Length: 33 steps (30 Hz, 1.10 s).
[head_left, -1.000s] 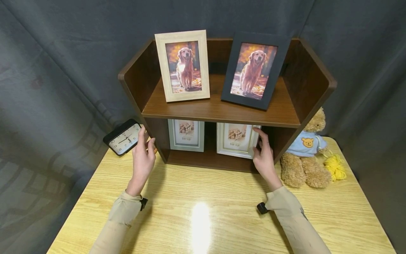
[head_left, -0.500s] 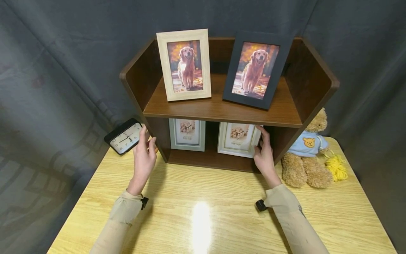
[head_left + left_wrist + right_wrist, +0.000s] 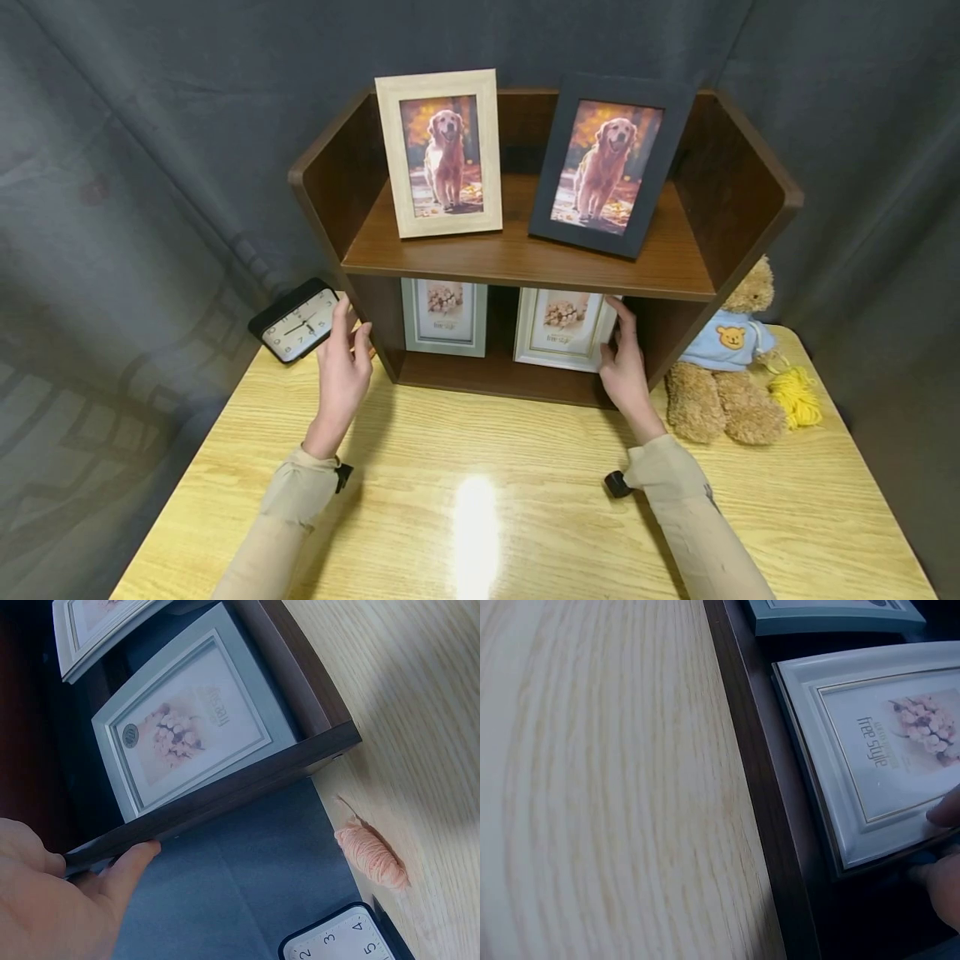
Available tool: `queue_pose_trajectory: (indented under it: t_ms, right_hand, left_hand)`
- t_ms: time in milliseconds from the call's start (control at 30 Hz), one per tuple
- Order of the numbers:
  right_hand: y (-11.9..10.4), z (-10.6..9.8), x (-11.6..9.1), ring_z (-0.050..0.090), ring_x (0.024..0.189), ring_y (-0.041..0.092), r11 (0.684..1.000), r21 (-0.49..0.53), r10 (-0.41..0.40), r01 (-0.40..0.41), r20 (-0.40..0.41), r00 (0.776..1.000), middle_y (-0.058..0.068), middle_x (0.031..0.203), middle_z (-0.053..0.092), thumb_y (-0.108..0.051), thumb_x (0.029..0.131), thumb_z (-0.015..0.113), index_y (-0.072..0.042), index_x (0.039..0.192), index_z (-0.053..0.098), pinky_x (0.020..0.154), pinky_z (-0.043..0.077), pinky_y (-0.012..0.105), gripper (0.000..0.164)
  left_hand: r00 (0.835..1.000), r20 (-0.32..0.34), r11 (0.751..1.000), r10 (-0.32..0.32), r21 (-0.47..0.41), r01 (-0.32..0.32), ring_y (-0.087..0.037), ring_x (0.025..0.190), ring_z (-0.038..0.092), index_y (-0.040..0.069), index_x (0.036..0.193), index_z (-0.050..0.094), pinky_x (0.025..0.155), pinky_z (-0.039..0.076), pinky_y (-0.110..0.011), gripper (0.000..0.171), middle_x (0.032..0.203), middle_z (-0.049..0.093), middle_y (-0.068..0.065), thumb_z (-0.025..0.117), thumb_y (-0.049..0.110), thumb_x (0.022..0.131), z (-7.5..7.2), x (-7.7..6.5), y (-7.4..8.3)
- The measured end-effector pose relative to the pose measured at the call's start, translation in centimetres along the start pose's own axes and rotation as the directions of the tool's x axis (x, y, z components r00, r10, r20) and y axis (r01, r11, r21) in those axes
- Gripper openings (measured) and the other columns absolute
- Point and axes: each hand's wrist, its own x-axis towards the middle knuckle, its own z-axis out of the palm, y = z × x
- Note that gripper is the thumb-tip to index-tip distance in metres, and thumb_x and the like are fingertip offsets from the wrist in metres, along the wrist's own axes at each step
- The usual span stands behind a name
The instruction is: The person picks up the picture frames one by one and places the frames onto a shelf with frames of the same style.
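Note:
My right hand (image 3: 625, 367) pinches the right edge of a white picture frame (image 3: 540, 346) with gold lining, which stands on the lower level of a brown wooden shelf (image 3: 517, 268). In the right wrist view, one fingertip lies on the frame's front and another sits at its side. My left hand (image 3: 345, 379) is at the shelf's left side panel (image 3: 247, 780), fingers loosely bent against its outer side. Left of the white frame, a pale green picture frame (image 3: 446, 348) stands upright. The upper part of both lower frames is hidden by the shelf board in the head view.
On the upper level stand a cream frame (image 3: 442, 227) and a black frame (image 3: 585, 242) with dog photos. Left of the shelf are a clock (image 3: 300, 325) and pink yarn (image 3: 371, 855). A teddy bear (image 3: 705, 337) and yellow yarn (image 3: 795, 397) sit to the right.
The head view has shifted slightly, and the clock's thin hand has moved. Both hands keep nearly the same places, the right one still on the white picture frame.

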Motion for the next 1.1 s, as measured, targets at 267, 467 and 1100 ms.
queue_pose_trajectory:
  t_ms: [267, 467, 1100]
  right_hand:
    - [-0.5, -0.2, -1.1, 0.02, 0.16, 0.04, 0.999, -0.049, 0.003, -0.006, -0.061, 0.998, 0.008, 0.176, 0.018, 0.007, 0.108, 0.049, -0.023, 0.169, 0.029, 0.124, 0.024, 0.066, 0.072]
    - [-1.7, -0.3, -2.7, 0.023, 0.159, 0.039, 0.984, -0.156, -0.099, 0.084, -0.093, 0.991, 0.01, 0.177, 0.016, 0.005, 0.105, 0.058, -0.015, 0.169, 0.032, 0.121, 0.028, 0.069, 0.072]
    - [-8.4, -4.8, -7.9, 0.041, 0.15, 0.018, 0.922, -0.245, -0.326, 0.3, -0.07, 0.943, 0.023, 0.163, 0.045, 0.016, 0.096, 0.065, 0.002, 0.158, 0.048, 0.12, 0.032, 0.021, 0.066]
  left_hand:
    - [1.0, 0.005, 1.0, -0.001, 0.01, 0.001, -0.039, 0.125, 0.066, -0.002, 0.156, 0.046, 0.091, 0.059, -0.049, 0.051, 0.144, 0.061, -0.029, 0.056, -0.01, 0.107, 0.2, -0.1, 0.1]
    - [1.0, 0.002, 0.999, 0.014, 0.033, -0.015, -0.041, 0.117, 0.069, -0.003, 0.156, 0.046, 0.085, 0.06, -0.041, 0.051, 0.142, 0.062, -0.032, 0.057, -0.009, 0.107, 0.2, -0.1, 0.1]
    - [0.999, 0.037, 1.0, -0.012, -0.022, 0.013, -0.041, 0.127, 0.065, -0.005, 0.15, 0.053, 0.095, 0.051, -0.015, 0.044, 0.145, 0.062, -0.027, 0.056, -0.01, 0.107, -0.5, 0.1, -0.1]
